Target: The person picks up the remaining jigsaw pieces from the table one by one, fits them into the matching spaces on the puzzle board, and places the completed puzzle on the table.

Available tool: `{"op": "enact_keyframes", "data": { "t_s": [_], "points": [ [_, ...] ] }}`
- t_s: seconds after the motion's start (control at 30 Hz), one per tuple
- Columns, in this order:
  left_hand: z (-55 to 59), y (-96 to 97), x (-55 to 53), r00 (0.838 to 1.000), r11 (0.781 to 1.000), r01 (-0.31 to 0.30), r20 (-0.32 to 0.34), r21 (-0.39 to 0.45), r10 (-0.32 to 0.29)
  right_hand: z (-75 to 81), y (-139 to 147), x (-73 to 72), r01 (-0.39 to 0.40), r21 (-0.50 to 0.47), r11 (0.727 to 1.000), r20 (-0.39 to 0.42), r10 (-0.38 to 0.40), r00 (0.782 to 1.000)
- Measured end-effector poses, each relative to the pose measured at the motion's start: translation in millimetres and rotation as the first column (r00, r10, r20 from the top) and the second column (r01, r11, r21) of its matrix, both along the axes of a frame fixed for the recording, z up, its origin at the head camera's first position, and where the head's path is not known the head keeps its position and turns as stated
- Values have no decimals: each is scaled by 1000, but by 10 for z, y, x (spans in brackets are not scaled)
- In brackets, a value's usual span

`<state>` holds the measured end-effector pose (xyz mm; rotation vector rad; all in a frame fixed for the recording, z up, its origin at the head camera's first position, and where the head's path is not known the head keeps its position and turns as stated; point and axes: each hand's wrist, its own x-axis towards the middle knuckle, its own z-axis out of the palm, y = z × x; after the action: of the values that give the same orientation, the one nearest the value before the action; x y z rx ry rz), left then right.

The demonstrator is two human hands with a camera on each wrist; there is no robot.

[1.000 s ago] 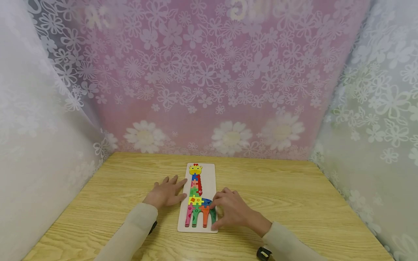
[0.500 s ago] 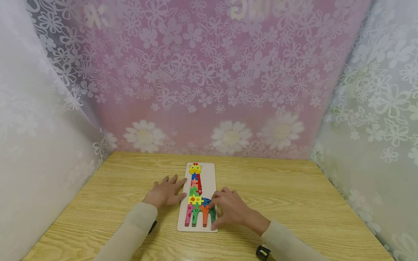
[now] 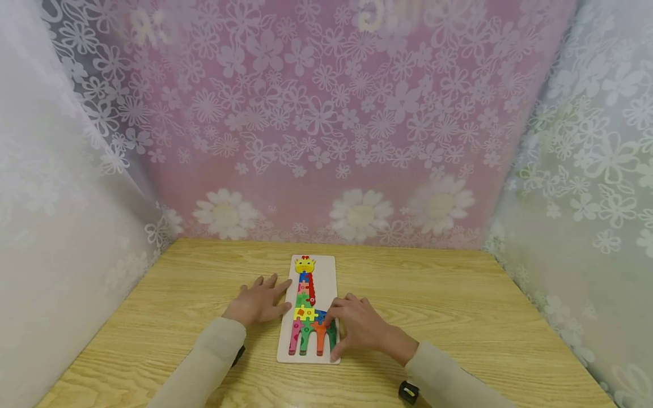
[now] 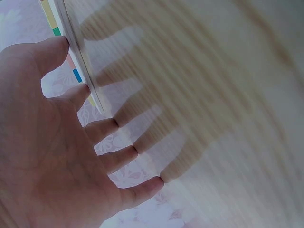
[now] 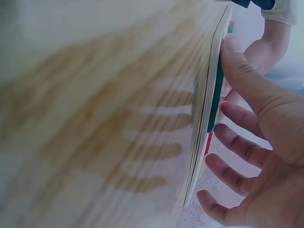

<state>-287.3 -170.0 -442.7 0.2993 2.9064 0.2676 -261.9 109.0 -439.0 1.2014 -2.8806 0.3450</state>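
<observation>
A giraffe jigsaw puzzle (image 3: 305, 313) of several numbered, coloured pieces lies on a pale rectangular board (image 3: 325, 283) in the head view. My left hand (image 3: 256, 301) is spread at the board's left side, thumb and index fingertip right at its edge. Curved over the lower right side is my right hand (image 3: 363, 324). Its fingertips rest about the blue piece (image 3: 319, 314) and the top of the dark green leg piece (image 3: 333, 335), with the thumb near that leg's foot. In the right wrist view the fingers are spread and slightly bent beside the dark green piece (image 5: 216, 92).
The board lies on a wood-grain table (image 3: 433, 300). A pink curtain (image 3: 316, 124) with white flowers hangs behind it. Pale flowered curtains (image 3: 607, 187) stand along both sides. Dark wrist bands (image 3: 409, 392) show below the sleeves.
The right hand's fingertips have shifted slightly left over the blue piece, while its thumb stays near the board's lower right corner. The left hand has stayed still.
</observation>
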Motion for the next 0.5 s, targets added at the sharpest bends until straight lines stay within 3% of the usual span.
{"op": "enact_keyframes", "data": {
  "t_s": [0.5],
  "points": [
    [11, 5, 10, 1000, 1000, 7, -11, -5, -7, 1, -11, -14, 4, 3, 1000, 38, -4, 999]
  ]
}}
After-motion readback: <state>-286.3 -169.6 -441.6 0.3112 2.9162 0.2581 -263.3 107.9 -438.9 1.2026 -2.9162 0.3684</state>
